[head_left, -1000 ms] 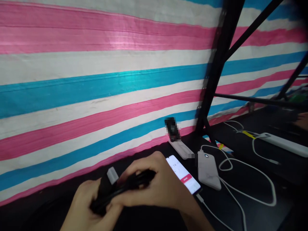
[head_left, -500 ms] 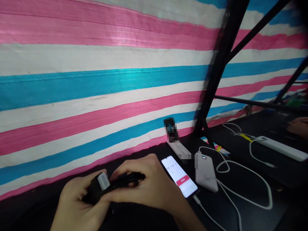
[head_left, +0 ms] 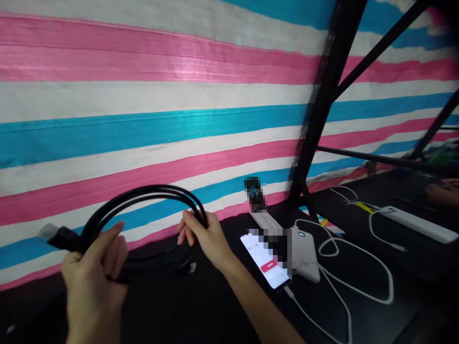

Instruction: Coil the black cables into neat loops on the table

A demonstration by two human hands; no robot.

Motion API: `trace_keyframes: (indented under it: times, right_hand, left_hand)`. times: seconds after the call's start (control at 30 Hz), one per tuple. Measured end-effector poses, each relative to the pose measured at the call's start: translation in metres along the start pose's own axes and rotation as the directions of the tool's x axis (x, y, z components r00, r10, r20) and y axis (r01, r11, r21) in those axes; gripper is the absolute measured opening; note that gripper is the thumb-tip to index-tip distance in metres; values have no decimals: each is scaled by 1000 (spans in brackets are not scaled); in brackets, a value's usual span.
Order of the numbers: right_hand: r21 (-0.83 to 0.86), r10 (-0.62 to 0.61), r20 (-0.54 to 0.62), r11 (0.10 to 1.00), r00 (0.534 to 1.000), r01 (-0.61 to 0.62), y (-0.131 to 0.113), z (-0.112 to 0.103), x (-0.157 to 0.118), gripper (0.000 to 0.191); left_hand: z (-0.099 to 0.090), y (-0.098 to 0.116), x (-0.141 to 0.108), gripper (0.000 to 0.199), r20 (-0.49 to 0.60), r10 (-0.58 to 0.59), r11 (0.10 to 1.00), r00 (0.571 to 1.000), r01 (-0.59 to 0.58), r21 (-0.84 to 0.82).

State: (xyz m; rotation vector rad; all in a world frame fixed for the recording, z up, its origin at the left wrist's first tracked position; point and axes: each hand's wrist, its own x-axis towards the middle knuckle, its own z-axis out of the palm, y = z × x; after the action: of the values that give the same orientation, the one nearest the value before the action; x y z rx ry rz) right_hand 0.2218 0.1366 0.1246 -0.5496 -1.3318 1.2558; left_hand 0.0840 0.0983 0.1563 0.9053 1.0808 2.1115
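Observation:
A black cable (head_left: 147,189), wound into a round coil of several turns, is held up over the dark table between my hands. My left hand (head_left: 95,272) closes on the coil's left side, close to a black plug (head_left: 64,238) with a pale cap that points out to the left. On the opposite side, my right hand (head_left: 206,234) grips the coil between thumb and fingers. Low in the loop hangs a small pale-tipped end (head_left: 192,268), too blurred to tell exactly.
Right of my hands lie a lit phone (head_left: 265,263), a white power bank (head_left: 308,263) and white charging cables (head_left: 389,282). A white power strip (head_left: 419,223) and another person's hand (head_left: 441,193) are farther right. Black metal posts (head_left: 322,110) stand before a striped sheet (head_left: 161,119).
My hands have moved apart, the left one leftward. The cable, bunched between them before, now shows as a wide round loop, with its plug out at the left.

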Motion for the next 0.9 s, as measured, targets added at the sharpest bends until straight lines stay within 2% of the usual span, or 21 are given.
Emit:
trace_keyframes:
  times: [0.07,0.17,0.3,0.37,0.47,0.57,0.63,0.7,0.8,0.9]
  right_hand:
    - [82,26,11,996,1000,-27,5,7,1,42]
    - [94,46,13,994,999,-47,7,9,1,45]
    - [66,109,18,992,994,-110,-1,-1,0,35]
    - [7,108,31,994,994,-108,-6,-4,-3,29]
    - [-57,173,129,984,976,-167,-8,0,-12,27]
    - [-55,239,229,971,944,-233,-4,9,-20,35]
    - [-85,191,173,980,966,-179,-1,12,-20,39]
    - [-143,125,56,983,991,-116,-1,8,-18,44]
    - [-276,52,-108,958,993,-81,-8,-7,-13,48]
    - [-433,-22,-229,897,973,-82,-17,-25,-12,51]
  left_hand:
    - [8,-1,-3,43,-56,-50,989,997,42,-140]
    - [15,-4,-8,42,-57,-118,957,991,98,-272]
    - [18,-3,-14,43,4,-127,940,992,121,-319]
    - [16,0,-16,44,8,-99,936,995,96,-338]
    - [11,5,-17,44,-29,-48,932,998,34,-360]
    - [4,8,-13,44,4,-71,924,997,67,-377]
    - [2,6,-7,43,50,-100,922,994,111,-372]
    - [2,0,0,39,132,-176,918,975,211,-336]
    - [6,-15,7,26,243,-358,869,901,417,-265]
    - [12,-37,11,11,234,-492,795,838,543,-270]
